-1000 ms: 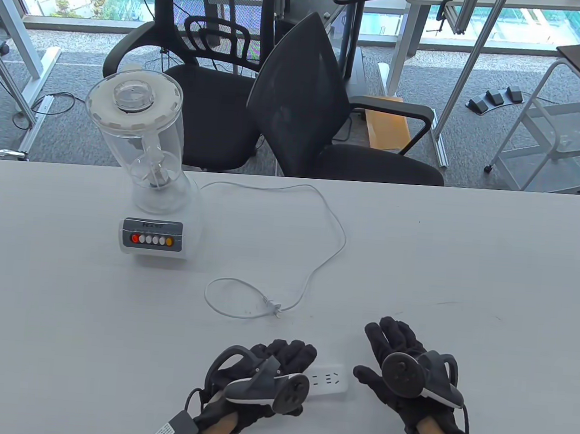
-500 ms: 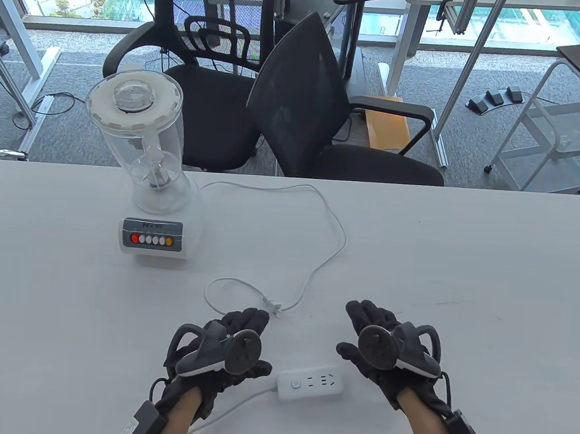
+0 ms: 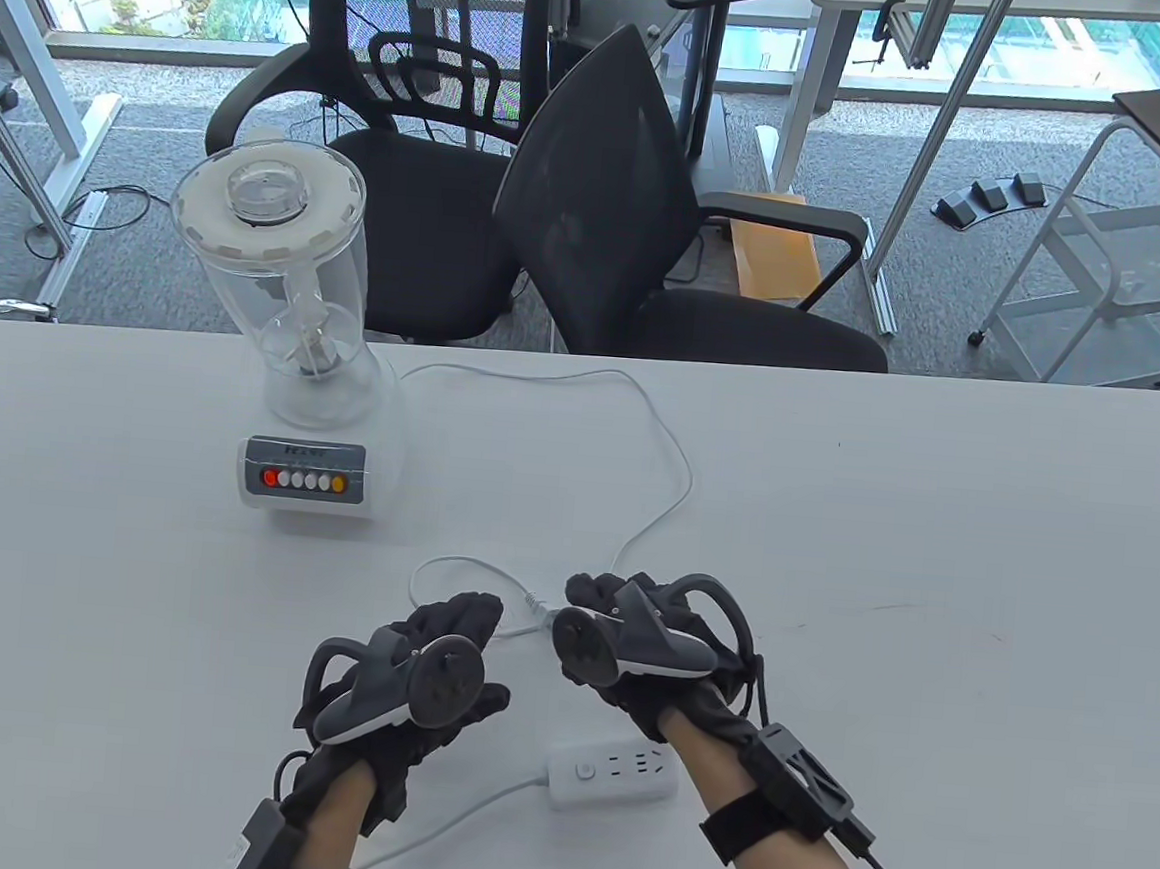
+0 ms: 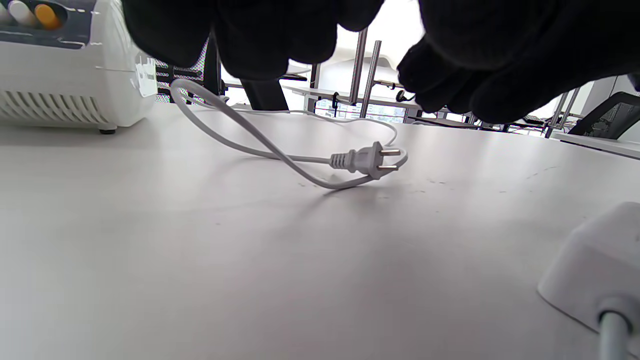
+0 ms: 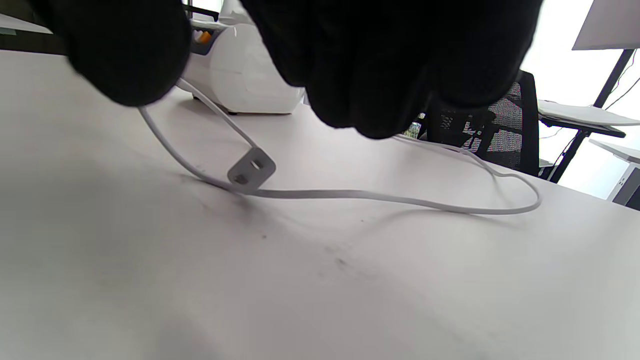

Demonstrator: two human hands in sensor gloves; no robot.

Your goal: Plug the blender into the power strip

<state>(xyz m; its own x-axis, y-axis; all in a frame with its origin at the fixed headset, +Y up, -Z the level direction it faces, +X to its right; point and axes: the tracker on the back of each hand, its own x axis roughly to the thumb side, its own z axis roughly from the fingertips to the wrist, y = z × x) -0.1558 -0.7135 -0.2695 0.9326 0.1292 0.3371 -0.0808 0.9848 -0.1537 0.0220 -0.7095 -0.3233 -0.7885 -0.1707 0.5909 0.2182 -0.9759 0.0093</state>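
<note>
Plug (image 4: 367, 160): lies loose on the surface (image 3: 933, 543) at centre frame in the table view, prongs bare, resting across its own cord – no finger touches it in either wrist view.
Cord (image 3: 673, 457): runs from the blender (image 3: 292, 332) at upper left of the surface, swings out to the right, then curls back in a small loop toward the plug.
Power strip (image 3: 613, 773): sits low in the frame, below and slightly right of the plug, its sockets facing up and unoccupied; its own lead trails off toward the bottom left.
Right hand (image 3: 639, 640): just right of the plug, poised low over it; in the right wrist view the gloved fingers (image 5: 370, 65) hang above the plug with a gap showing between thumb and the rest – apart, holding nothing.
Left hand (image 3: 410, 677): just left of the plug and up-left of the strip, fingers loosely curled above the surface, parted and empty.
Done: nothing that shows beyond both hands gathered around the plug.
Left to do: by my reading, nearly all of it – pinch the plug body, lift it clear of the cord, turn the prongs downward toward the strip, seat them in a socket, likely with the left hand steadying the strip.
</note>
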